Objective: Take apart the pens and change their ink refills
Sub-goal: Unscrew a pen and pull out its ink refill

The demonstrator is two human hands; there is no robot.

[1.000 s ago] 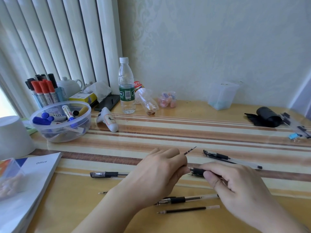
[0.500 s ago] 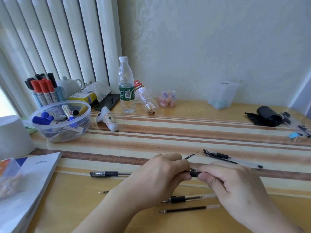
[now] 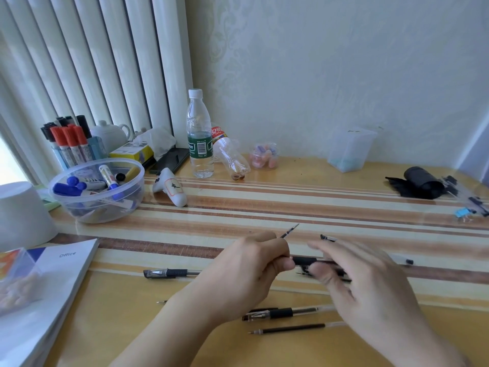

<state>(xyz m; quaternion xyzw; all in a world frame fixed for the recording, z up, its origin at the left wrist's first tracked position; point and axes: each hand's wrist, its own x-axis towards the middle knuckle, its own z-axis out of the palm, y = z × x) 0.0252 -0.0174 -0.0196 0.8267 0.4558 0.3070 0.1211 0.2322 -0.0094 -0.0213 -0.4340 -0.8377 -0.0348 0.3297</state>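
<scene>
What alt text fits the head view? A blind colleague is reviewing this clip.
Two bare hands over a striped desk: the left hand grips a refill and one end of a black pen, the blurred right hand the other. Loose pens lie nearby; a tub of markers and a water bottle stand behind.

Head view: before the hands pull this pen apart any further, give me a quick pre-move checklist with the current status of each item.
1. Left hand has a firm hold on the pen: ok, its fingers are curled round one end of the black pen barrel.
2. Right hand grip on the barrel: cannot tell, the hand is motion-blurred.
3. Refill tip sticking up above the left hand is free of obstruction: ok.
4. Spare refill within reach: ok, it lies on the table near the hands.
5. Other pens out of the way: ok, the pen at left and the near pen lie apart from the hands.
</scene>
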